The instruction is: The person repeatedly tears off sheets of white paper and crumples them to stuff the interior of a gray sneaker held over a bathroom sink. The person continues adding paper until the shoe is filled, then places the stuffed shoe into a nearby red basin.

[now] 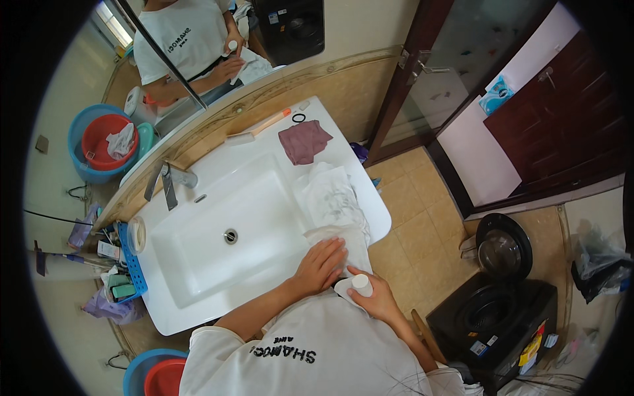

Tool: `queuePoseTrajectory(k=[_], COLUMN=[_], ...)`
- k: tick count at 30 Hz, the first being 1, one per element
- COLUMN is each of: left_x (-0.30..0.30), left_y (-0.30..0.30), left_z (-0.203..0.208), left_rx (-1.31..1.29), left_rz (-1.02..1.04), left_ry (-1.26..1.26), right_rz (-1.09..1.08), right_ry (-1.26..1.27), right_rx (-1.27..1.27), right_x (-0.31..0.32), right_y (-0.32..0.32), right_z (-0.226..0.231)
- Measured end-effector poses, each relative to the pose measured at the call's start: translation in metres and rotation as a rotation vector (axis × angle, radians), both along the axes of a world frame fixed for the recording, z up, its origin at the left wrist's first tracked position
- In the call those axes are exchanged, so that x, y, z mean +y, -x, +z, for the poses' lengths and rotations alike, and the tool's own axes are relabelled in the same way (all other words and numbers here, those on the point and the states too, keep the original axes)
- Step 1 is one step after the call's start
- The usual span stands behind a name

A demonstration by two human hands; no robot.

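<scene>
A white cloth with a faint grey pattern (pixel 332 203) lies spread along the right end of the washbasin counter, its near end hanging toward my body. My left hand (pixel 321 265) rests flat on its near part, fingers stretched out and close to the basin's rim. Beside it, in front of my shirt, my right hand (pixel 380 300) is wrapped round a white bottle (pixel 361 284) with a round white cap facing up. Much of the bottle's body is hidden by the fingers. A folded mauve cloth (pixel 304 141) lies farther back on the counter.
The white basin (pixel 198 264) has a metal faucet (pixel 170 185) at its back left. A blue basket of small items (pixel 132 261) stands at the left edge. An orange-handled brush (pixel 261 127) lies behind. To the right are a black washing machine (pixel 495 323) and an open door (pixel 422 72).
</scene>
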State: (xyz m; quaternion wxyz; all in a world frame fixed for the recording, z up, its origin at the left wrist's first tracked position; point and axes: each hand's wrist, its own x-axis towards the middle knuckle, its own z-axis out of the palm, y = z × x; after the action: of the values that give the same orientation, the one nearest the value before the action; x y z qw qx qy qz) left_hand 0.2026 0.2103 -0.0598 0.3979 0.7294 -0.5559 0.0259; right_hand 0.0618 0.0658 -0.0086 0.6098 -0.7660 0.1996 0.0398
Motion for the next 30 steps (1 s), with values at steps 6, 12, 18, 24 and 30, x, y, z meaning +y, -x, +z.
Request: queuePoseTrajectory(k=[6, 12, 18, 24, 30], left_x=[-0.004, -0.014, -0.028, -0.026, -0.032], left_y=[-0.003, -0.001, -0.008, -0.016, -0.025], left_z=[-0.009, -0.002, -0.007, -0.034, -0.040], left_rx=[-0.020, -0.046, -0.128, -0.124, -0.238], left_rz=[-0.007, 0.057, 0.056, -0.069, -0.151], left_ry=[-0.078, -0.149, -0.013, -0.054, 0.092], right_rz=[-0.028, 0.009, -0.019, -0.112, -0.121], right_ry=[0.173, 0.311, 0.363, 0.313, 0.289], right_rx=[-0.096, -0.173, -0.234, -0.314, -0.349], right_x=[-0.007, -0.012, -0.015, -0.020, -0.021], right_y=[-0.003, -0.003, -0.011, -0.012, -0.014], right_z=[0.004, -0.001, 0.000, -0.025, -0.037])
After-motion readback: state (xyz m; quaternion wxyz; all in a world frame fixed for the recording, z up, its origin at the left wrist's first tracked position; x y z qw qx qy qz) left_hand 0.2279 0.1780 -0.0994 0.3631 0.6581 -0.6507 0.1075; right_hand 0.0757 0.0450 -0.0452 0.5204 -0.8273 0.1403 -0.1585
